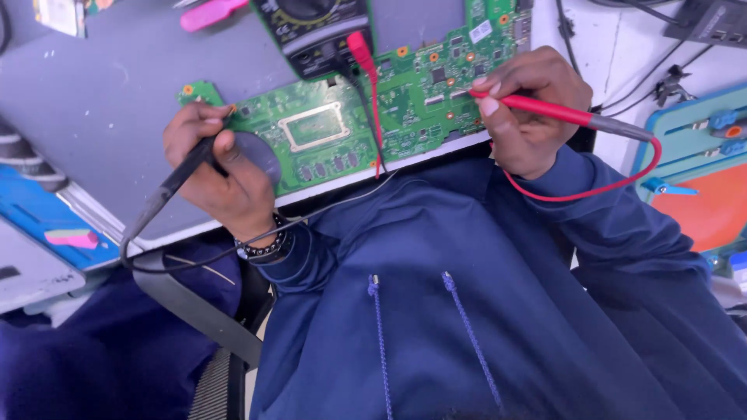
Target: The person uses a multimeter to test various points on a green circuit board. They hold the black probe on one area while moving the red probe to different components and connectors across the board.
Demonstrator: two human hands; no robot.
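We are looking down at a green board (366, 117) lying on the grey counter (93, 109), close to its near edge. Our left hand (222, 167) is closing around a black probe (183, 175), pinching it between thumb and fingers, with its tip hidden behind the fingers at the board's left end. The black lead (233, 249) is looping out below the hand, past the beaded bracelet (264, 247) on our wrist and along the counter's edge.

Our right hand (529, 109) is gripping a red probe (560, 113) like a pen, its tip touching down on the right part of the board among small chips. The red lead (599, 187) is curving from the probe's back end down around our wrist.

A meter (315, 31) is sitting at the far edge of the board, partly covering it. A red plug (359, 47) is sticking into it, and its red wire (377, 124), beside a black one, is running straight down across the middle of the board, just right of the gold-framed socket (314, 127). These wires are crossing the space between our two hands.

A pink tool (212, 13) is lying beyond the board at the top. To the left, a blue tray (39, 214) is resting beside the counter. To the right, a teal and orange mat (700, 179) with blue clips is lying well apart from the board, and black cables (622, 85) are trailing over the white surface behind our right hand. Our dark blue hoodie (467, 311) is filling the lower part of the view.
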